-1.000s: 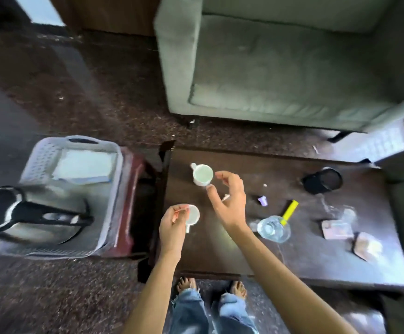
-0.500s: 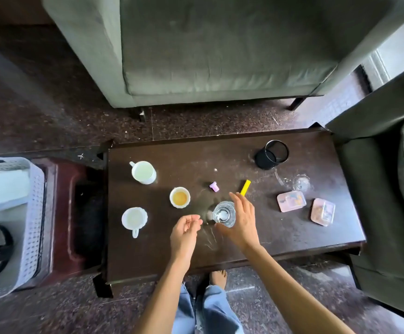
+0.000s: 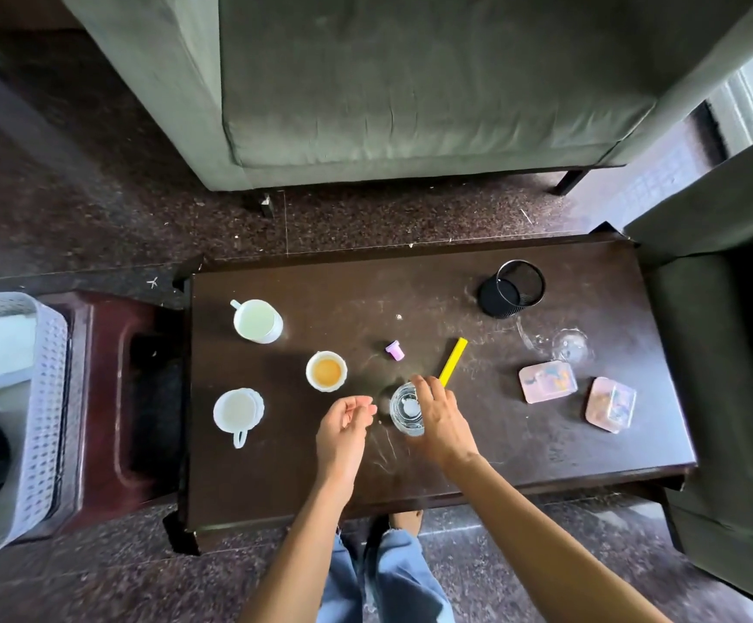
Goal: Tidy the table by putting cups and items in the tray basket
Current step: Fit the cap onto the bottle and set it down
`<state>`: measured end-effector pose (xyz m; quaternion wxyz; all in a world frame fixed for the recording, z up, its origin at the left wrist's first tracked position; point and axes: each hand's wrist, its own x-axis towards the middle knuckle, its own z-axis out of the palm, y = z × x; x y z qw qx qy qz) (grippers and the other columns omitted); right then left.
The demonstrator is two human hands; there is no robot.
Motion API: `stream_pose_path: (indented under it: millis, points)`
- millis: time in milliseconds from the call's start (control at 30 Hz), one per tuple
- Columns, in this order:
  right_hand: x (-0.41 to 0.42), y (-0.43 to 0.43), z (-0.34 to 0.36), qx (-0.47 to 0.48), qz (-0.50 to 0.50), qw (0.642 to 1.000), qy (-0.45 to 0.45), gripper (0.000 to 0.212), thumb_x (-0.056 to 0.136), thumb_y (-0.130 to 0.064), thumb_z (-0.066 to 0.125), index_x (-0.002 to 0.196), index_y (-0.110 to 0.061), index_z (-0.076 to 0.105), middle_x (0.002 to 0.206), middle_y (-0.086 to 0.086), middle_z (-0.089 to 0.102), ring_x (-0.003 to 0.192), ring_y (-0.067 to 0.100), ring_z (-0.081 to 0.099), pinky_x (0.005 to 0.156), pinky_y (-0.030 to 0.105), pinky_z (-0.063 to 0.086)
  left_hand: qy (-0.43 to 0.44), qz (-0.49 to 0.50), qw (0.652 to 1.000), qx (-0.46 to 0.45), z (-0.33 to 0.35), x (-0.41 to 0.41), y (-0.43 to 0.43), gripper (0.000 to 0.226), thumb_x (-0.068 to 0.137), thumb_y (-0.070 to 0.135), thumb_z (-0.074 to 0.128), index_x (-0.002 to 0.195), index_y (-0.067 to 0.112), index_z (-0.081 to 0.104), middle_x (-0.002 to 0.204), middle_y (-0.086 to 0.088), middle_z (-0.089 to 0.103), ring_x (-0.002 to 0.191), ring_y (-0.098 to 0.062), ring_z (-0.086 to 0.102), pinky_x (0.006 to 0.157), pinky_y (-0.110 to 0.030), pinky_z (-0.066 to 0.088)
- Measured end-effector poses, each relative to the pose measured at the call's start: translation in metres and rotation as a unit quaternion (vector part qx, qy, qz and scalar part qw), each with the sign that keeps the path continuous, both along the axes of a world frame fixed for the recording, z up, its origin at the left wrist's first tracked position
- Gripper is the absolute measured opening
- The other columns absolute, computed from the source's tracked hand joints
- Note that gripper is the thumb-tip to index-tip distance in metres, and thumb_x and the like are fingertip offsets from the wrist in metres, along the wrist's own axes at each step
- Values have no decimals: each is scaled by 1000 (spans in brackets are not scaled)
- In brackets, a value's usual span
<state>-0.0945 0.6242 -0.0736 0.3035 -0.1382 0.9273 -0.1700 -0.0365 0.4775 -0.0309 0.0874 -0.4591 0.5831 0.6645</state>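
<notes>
On the dark wooden table (image 3: pixel 523 460) my right hand (image 3: pixel 443 425) curls round the right side of a clear drinking glass (image 3: pixel 405 409). My left hand (image 3: pixel 343 436) hovers just left of the glass, fingers loosely curled, holding nothing. A white mug (image 3: pixel 255 321), a small cup with tea (image 3: pixel 326 370) and a white handled cup (image 3: pixel 237 411) stand on the table's left part. The white tray basket (image 3: pixel 46 397) sits on a red stool at the far left, partly cut off by the frame edge.
A purple cap (image 3: pixel 395 350) and a yellow stick (image 3: pixel 454 359) lie behind the glass. A black mesh holder (image 3: pixel 510 289), a tipped clear glass (image 3: pixel 568 346) and two pink coasters (image 3: pixel 548 381) occupy the right part. Sofas border the far and right sides.
My left hand has let go of the white handled cup and moved right. My right hand has gone from above the cups to the clear glass. The view has swung right.
</notes>
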Motion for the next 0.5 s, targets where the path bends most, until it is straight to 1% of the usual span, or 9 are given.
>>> stream_pose_path:
  millis: [67,133,233,300,367,433,500]
  points:
    - [-7,1,4,6,20,1000,-6,86,72,-27,80,142,-20,29,136,-1,36,118,26,43,80,42,55,8,3,1000,-6,2,-7,0,12,92,12,56,98,14,66,95,0,73,90,-8,68,84,-25,51]
    - [-14,1,8,4,28,1000,-4,84,70,-28,81,139,-22,33,132,-2,39,117,24,45,79,41,54,15,6,1000,-11,3,-16,-3,12,92,12,56,98,12,66,94,2,73,89,-7,68,85,-25,51]
    - [-29,0,19,-16,14,1000,14,80,68,-30,79,135,-23,36,125,-3,43,113,24,49,76,38,54,26,14,999,-16,6,-32,-8,12,93,13,56,99,10,66,92,4,72,87,-5,67,87,-25,50]
    - [-44,-4,26,-35,0,999,34,77,66,-28,76,133,-23,38,121,-2,45,110,25,50,75,37,52,36,22,999,-29,7,-45,-13,12,93,13,56,98,10,66,91,4,72,85,-3,67,87,-24,50]
    - [-65,-10,33,-45,-12,997,55,79,64,-28,75,134,-21,38,121,-1,46,109,27,51,76,37,51,47,24,998,-42,8,-59,-17,12,92,12,55,98,10,66,91,3,72,81,2,67,83,-20,51]
    - [-89,-19,37,-47,-17,996,72,84,63,-30,79,136,-19,38,124,1,46,109,29,51,79,38,50,57,28,997,-47,7,-74,-20,12,92,9,55,99,9,65,91,1,71,76,6,66,74,-11,51]
    - [-116,-29,38,-58,-24,995,84,87,61,-33,82,135,-18,39,124,3,48,108,31,52,80,38,49,63,39,996,-45,2,-89,-23,13,92,9,55,99,8,65,90,0,71,75,3,66,67,-8,49]
